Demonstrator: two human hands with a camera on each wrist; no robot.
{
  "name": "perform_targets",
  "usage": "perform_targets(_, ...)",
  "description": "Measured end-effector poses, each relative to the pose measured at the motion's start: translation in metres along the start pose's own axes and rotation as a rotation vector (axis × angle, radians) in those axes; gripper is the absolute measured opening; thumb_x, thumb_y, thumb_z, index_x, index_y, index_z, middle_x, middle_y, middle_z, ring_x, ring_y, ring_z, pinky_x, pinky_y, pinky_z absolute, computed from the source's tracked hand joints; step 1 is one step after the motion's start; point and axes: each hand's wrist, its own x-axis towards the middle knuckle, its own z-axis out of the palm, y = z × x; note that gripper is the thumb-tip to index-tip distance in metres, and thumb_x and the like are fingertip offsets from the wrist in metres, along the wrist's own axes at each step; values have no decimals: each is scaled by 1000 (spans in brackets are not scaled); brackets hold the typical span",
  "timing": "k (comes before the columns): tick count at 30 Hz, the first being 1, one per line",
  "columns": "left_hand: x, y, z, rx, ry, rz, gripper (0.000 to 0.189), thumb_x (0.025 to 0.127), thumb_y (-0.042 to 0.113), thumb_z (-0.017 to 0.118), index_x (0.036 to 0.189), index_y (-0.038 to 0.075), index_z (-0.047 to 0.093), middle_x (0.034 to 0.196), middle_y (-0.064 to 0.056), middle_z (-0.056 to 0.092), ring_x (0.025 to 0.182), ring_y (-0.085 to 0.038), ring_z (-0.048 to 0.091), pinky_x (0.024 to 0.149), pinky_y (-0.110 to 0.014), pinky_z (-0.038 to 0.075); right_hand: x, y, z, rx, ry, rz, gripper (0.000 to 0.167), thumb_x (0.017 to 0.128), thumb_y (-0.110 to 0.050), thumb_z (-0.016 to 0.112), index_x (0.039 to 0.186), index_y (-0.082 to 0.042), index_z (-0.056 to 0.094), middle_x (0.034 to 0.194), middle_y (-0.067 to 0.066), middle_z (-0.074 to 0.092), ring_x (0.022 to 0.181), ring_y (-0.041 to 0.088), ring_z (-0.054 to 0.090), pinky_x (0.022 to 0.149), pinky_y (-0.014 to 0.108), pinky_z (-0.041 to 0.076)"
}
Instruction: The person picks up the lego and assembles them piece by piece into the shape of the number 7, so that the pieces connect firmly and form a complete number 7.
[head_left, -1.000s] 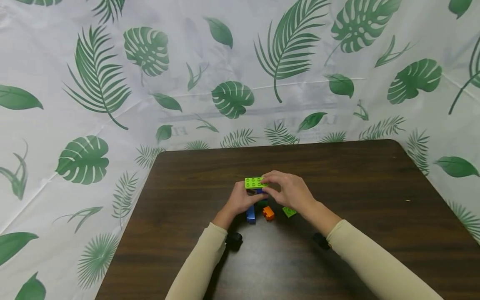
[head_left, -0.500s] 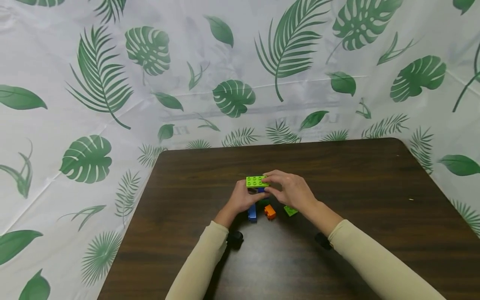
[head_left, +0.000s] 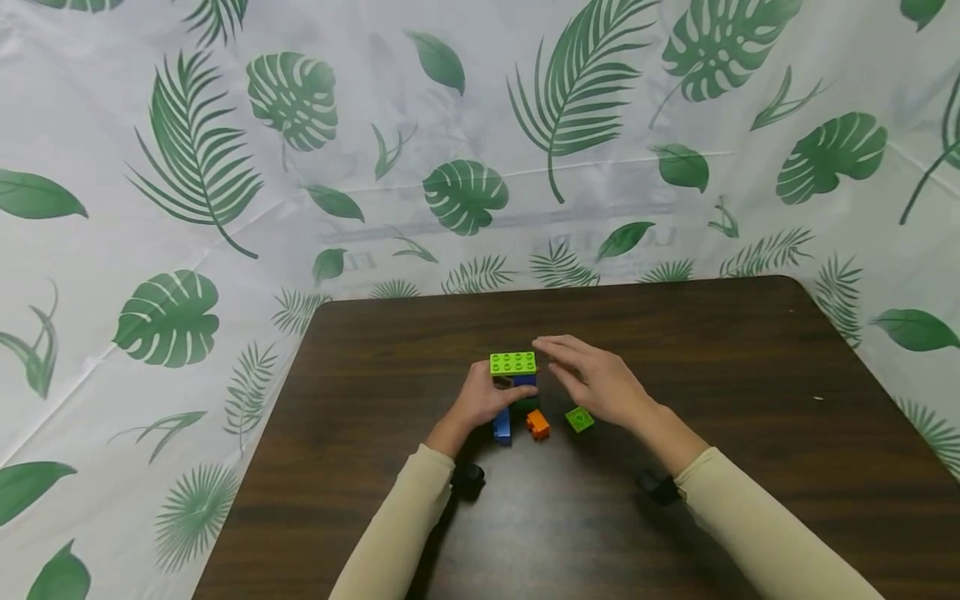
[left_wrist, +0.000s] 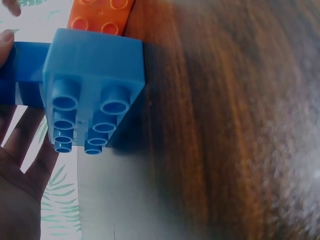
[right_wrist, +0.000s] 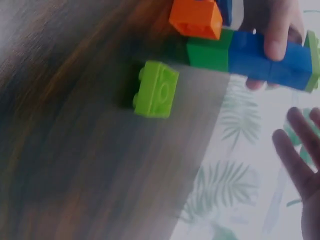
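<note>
My left hand [head_left: 477, 402] grips an upright tower of toy building bricks, its thumb across the front. In the right wrist view the tower's green brick [right_wrist: 209, 51] is at the bottom, with blue bricks [right_wrist: 246, 52] above it. A lime eight-stud brick [head_left: 513, 364] caps the tower. To the right of it, my right hand [head_left: 600, 385] hovers with fingers extended, holding nothing; a gap separates its fingertips from the tower.
In front of the tower lie a blue brick [head_left: 502, 428], studs facing sideways in the left wrist view, and an orange brick [head_left: 537, 424]. A small lime brick [head_left: 579, 419] lies below my right hand. A leaf-patterned sheet [head_left: 465, 250] hangs behind the dark wooden table [head_left: 735, 375].
My right hand has let go of the lime brick on top and drawn back to the right, its fingers spreading. The left hand has stayed in place around the tower.
</note>
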Motion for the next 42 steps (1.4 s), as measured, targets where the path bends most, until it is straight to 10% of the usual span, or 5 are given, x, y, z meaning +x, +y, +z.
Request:
perform_targets(6, 0, 1, 2, -28, -1, -60, 38, 81, 25, 82, 115, 12, 71, 108, -4, 72, 93, -17, 68, 80, -34, 56, -20, 16, -3, -58, -195, 150, 27, 95, -24, 67, 121, -18, 70, 115, -5, 63, 88, 13, 63, 76, 39, 55)
perform_targets(15, -3, -1, 4, 18, -24, -116, 46, 79, 34, 83, 117, 13, 68, 107, 0, 70, 97, -14, 66, 86, -36, 54, -45, 24, 4, -84, -460, 228, 46, 83, -30, 78, 126, -18, 67, 120, -1, 61, 108, 23, 61, 91, 52, 50)
perform_targets(28, -30, -10, -16, -159, -69, -162, 61, 85, 15, 78, 139, 8, 52, 132, -14, 60, 120, -32, 58, 98, -47, 47, -50, 28, 16, -153, -456, 148, 36, 81, -18, 80, 117, -16, 72, 112, -3, 60, 103, 18, 60, 87, 45, 53)
perform_targets(34, -51, 11, -40, -238, -102, -190, 66, 90, 8, 72, 145, -6, 39, 137, -30, 51, 124, -45, 51, 100, -51, 44, -50, 31, 15, -98, -409, 130, 28, 88, -18, 75, 115, -14, 73, 108, -4, 65, 98, 17, 63, 86, 42, 53)
perform_targets(42, -77, 25, -52, -178, 60, -228, 44, 94, 8, 66, 134, -6, 53, 125, -29, 60, 113, -38, 60, 92, -43, 51, -42, 19, 1, 145, -397, 189, 29, 91, -26, 71, 116, -10, 72, 100, -7, 71, 77, 4, 61, 76, 33, 56)
